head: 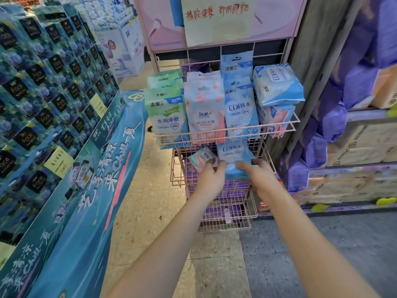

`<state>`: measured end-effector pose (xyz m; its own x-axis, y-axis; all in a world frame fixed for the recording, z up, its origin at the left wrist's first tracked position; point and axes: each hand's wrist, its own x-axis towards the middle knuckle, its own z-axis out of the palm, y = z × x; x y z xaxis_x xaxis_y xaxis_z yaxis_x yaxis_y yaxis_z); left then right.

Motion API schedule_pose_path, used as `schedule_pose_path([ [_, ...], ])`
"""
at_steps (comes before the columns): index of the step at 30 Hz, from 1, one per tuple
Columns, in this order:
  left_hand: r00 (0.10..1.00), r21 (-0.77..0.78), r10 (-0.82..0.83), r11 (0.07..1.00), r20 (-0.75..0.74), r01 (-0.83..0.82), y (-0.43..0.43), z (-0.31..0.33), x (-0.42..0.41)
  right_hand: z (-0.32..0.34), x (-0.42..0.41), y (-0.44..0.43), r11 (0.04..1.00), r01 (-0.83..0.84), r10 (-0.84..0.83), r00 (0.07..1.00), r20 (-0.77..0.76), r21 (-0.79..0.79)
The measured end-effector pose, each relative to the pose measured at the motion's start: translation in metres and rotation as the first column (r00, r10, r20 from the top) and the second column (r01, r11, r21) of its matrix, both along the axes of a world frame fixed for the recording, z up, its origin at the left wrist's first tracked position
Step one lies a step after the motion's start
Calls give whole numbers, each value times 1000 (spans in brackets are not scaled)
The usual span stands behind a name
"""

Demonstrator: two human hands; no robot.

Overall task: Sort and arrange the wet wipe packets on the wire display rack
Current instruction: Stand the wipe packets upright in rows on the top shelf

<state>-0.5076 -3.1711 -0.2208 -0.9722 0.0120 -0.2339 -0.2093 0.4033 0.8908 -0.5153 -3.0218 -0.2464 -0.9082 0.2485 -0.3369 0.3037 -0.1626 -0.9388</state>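
pink packet [203, 159] pinched in left hand [211, 177] grip | blue packet [234, 161] clasped by right hand [257, 175] (both arms outstretched)

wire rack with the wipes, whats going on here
A person is sorting packets at the pink wire rack. Their left-hand grip holds a small pink packet, and their right-hand grip holds a blue EDI packet, both just below the top basket. That basket has green packets, pink-and-white packets and standing blue EDI packets in rows, with a bulkier blue EDI pack lying on top at the right.
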Motion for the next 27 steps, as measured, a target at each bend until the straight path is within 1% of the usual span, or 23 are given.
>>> schedule_pose_path([
  [1, 1000, 61, -24, 998, 20, 23, 0, -3, 3, -2, 11, 6, 995, -50, 52, 999, 15, -88],
  [3, 997, 143, -71, 987, 14, 68, -2, -12, 10, -8, 31, 19, 967, -159, 165, 986, 14, -197],
  [5, 997, 181, -80, 980, -19, 82, -4, -22, 17, -10, 45, 26, 940, -218, 226, 974, 0, -261],
  [7, 996, 173, -71, 982, -60, 81, -3, -26, 26, -11, 53, 29, 931, -245, 253, 967, -7, -270],
  [10, 992, 132, -52, 989, -118, 67, -1, -21, 38, -6, 64, 30, 935, -268, 268, 963, -32, -233],
  [13, 986, 135, -49, 988, -162, 71, 0, -6, 48, 5, 73, 30, 936, -288, 276, 957, -85, -202],
  [15, 977, 143, -38, 987, -211, 69, 0, 6, 54, 17, 78, 30, 950, -276, 259, 958, -124, -145],
  [19, 933, 157, -6, 985, -360, 67, 1, 25, 60, 47, 82, 34, 968, -243, 225, 949, -220, -59],
  [22, 872, 130, 0, 989, -489, 73, 3, 41, 63, 74, 84, 35, 975, -218, 218, 929, -300, 36],
  [24, 828, 139, 14, 987, -560, 77, 6, 54, 61, 93, 83, 34, 977, -187, 212, 914, -347, 105],
  [25, 811, 150, 28, 986, -584, 74, 8, 62, 59, 105, 82, 33, 975, -163, 209, 908, -363, 153],
  [26, 794, 158, 41, 985, -607, 71, 9, 71, 55, 117, 79, 34, 963, -122, 208, 903, -376, 240],
  [27, 775, 164, 48, 984, -630, 72, 11, 81, 51, 129, 76, 34, 926, -68, 221, 895, -387, 372],
])
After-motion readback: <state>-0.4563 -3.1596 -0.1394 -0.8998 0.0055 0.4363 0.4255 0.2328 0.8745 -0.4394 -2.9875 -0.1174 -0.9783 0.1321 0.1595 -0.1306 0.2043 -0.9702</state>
